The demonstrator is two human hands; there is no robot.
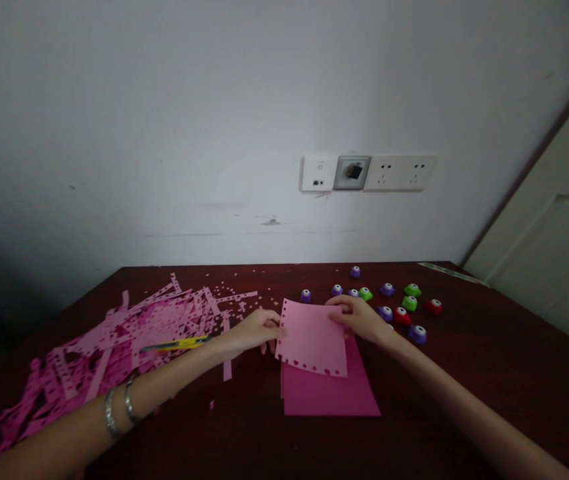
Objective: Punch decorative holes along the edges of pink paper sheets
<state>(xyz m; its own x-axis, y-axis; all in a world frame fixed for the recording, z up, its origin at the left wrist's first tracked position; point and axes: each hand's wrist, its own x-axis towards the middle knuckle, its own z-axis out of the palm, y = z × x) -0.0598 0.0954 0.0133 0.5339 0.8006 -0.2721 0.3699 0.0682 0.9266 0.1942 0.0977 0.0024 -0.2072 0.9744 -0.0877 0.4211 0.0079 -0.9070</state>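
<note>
A light pink sheet of paper (314,337) is held up between my two hands, with small punched holes along its left and bottom edges. My left hand (259,329) pinches its left edge, and my right hand (357,316) grips it near the top right corner. Beneath it on the table lies a darker pink sheet (329,397), partly covered by the light one. The edge of another paper shows at the dark sheet's left side. Two silver bracelets circle my left wrist.
A heap of punched pink paper strips (144,333) covers the table's left side, with a yellow utility knife (179,344) by it. Several purple, green and red craft punches (402,316) stand at the right. A ruler-like strip (452,272) lies near the wall.
</note>
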